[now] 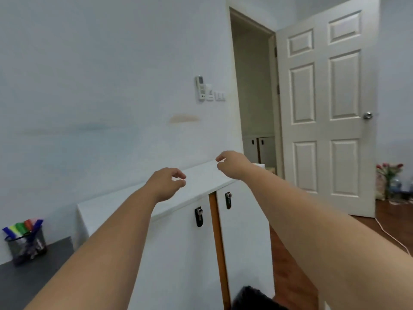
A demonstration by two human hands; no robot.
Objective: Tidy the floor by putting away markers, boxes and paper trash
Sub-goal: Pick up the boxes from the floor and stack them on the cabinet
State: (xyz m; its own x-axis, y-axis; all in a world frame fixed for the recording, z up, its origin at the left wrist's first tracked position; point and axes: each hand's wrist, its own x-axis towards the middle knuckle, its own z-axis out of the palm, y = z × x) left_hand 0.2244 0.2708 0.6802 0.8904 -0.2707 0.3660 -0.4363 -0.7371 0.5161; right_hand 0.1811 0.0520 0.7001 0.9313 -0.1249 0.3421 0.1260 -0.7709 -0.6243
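Both my arms reach forward over a white cabinet [125, 204]. My left hand [166, 183] hovers above the cabinet top with curled fingers apart and nothing in it. My right hand [232, 164] hangs over the cabinet's far end, fingers loosely curled, also empty. At the far left a dark mesh pen cup [28, 243] holds several coloured markers [21, 228]; it stands on a dark grey surface [33, 274]. No boxes or paper trash show in view.
The cabinet has two white doors with black handles [199, 217]. A black object [252, 298] sits at the bottom edge by the cabinet. An open white door [324, 108] and doorway stand right; a white cable [393, 238] crosses the wooden floor. Flowers [390, 173] stand far right.
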